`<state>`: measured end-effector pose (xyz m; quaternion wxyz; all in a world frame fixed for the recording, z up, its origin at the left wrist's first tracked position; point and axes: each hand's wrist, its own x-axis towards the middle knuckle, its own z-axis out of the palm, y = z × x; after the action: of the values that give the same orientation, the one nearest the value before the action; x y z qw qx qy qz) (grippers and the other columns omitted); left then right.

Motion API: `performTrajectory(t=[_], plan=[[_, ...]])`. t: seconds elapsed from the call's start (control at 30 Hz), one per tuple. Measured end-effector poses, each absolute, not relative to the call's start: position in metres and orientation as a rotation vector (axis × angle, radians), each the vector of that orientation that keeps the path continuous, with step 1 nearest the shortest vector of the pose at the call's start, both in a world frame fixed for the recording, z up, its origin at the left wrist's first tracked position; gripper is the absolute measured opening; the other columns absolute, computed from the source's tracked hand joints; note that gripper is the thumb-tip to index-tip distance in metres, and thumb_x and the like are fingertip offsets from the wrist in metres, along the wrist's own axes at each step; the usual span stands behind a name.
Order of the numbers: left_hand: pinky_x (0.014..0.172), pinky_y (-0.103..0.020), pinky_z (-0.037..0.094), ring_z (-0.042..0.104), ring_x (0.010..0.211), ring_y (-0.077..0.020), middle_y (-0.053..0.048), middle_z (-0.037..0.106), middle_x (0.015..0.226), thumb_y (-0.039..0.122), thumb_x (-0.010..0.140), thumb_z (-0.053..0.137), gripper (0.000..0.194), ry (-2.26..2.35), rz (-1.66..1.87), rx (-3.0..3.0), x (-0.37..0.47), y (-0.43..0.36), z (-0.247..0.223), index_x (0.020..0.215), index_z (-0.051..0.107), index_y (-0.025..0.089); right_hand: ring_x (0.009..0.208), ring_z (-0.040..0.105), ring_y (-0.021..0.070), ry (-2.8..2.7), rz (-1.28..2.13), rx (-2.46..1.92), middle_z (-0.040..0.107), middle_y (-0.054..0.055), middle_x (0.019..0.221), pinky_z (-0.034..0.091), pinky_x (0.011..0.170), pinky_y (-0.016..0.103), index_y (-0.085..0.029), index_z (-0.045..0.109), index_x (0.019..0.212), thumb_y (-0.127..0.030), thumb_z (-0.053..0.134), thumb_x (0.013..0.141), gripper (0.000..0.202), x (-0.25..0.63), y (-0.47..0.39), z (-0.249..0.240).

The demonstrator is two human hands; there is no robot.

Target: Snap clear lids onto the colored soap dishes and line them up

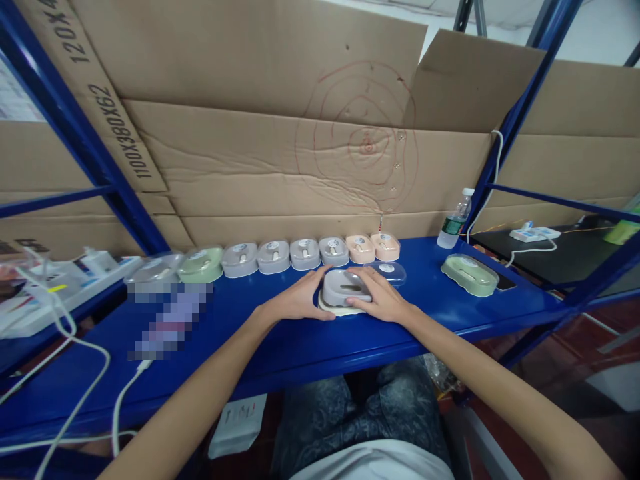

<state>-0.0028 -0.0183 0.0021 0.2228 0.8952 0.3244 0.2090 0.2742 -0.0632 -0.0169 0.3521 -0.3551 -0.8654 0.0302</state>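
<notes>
A grey rounded plastic box (336, 283) with a slot in its top sits in front of me at the table's front. Under its near side shows a pale, cream-white base piece (330, 308). My left hand (303, 297) is curled round the left side, thumb low along the front near the base. My right hand (383, 295) grips the right side, fingers over the top and thumb at the front edge. A clear lid (393, 272) with a round label lies just behind my right hand. How box and base meet is partly hidden by my hands.
Behind my hands runs a row of lidded boxes: green (201, 265), several grey (274, 257) and two peach (361, 249). To the right are a green box (470, 275) and a water bottle (454, 221). A blurred-out device (173, 323) with a white cable lies left.
</notes>
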Motion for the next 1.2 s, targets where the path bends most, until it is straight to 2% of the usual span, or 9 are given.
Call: performTrajectory(t=[0.33, 0.63, 0.9, 1.2], plan=[[0.129, -0.058, 0.032, 0.035, 0.159, -0.0454, -0.022, 0.034, 0.173, 0.059, 0.070, 0.094, 0.130, 0.968, 0.489, 2.474, -0.0017, -0.0220, 0.0053, 0.171, 0.023, 0.018, 0.138, 0.059, 0.0354, -2.320, 0.014, -0.881, 0.061, 0.017, 0.151, 0.052, 0.115, 0.057, -0.023, 0.051, 0.151, -0.059, 0.065, 0.103, 0.062, 0.2707, -0.0649, -0.0154], [0.127, -0.059, 0.035, 0.038, 0.157, -0.0464, -0.022, 0.038, 0.171, 0.061, 0.071, 0.092, 0.127, 0.963, 0.504, 2.485, -0.0009, -0.0248, 0.0061, 0.171, 0.026, 0.019, 0.140, 0.057, 0.0362, -2.356, 0.009, -0.903, 0.059, 0.018, 0.151, 0.051, 0.116, 0.061, -0.023, 0.052, 0.150, -0.060, 0.065, 0.103, 0.061, 0.2690, -0.0654, -0.0153], [0.125, -0.058, 0.038, 0.042, 0.154, -0.0459, -0.021, 0.044, 0.167, 0.058, 0.072, 0.091, 0.122, 0.945, 0.511, 2.510, 0.0002, -0.0250, 0.0046, 0.170, 0.029, 0.020, 0.139, 0.056, 0.0366, -2.394, -0.026, -0.909, 0.058, 0.019, 0.150, 0.052, 0.115, 0.059, -0.022, 0.053, 0.150, -0.060, 0.066, 0.102, 0.062, 0.2679, -0.0667, -0.0147], [0.126, -0.059, 0.036, 0.042, 0.154, -0.0450, -0.019, 0.043, 0.169, 0.056, 0.074, 0.091, 0.119, 0.893, 0.545, 2.527, 0.0018, -0.0256, 0.0043, 0.170, 0.030, 0.022, 0.139, 0.056, 0.0361, -2.423, -0.050, -0.885, 0.057, 0.019, 0.150, 0.051, 0.117, 0.058, -0.020, 0.053, 0.150, -0.062, 0.064, 0.102, 0.065, 0.2680, -0.0627, -0.0185]])
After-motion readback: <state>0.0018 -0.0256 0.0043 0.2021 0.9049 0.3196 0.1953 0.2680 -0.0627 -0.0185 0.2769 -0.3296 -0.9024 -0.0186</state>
